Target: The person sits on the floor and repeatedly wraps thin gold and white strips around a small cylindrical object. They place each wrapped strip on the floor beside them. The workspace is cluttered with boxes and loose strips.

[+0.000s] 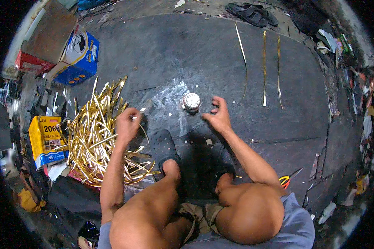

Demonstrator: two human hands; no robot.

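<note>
My left hand (128, 126) is closed in a pinch on a thin shiny strip, whose pale end sticks out past the fingertips and whose tail curves down beside the wrist. Just left of that hand lies a big tangled heap of gold and silver strips (91, 133). My right hand (219, 117) has its thumb and fingers apart with nothing between them. It hovers right of a small round pot (191, 101) with a whitish, crusted top, without touching it. On the far right of the mat, three single strips (264, 68) lie apart, roughly parallel.
A blue and white carton (77, 58) with raised flaps stands at the far left. Nearer is a yellow and blue tin (47, 141). Scissors with yellow and red handles (284, 181) lie by my right knee. Dark sandals (251, 14) rest beyond the dark mat (162, 45). Scraps line the right edge.
</note>
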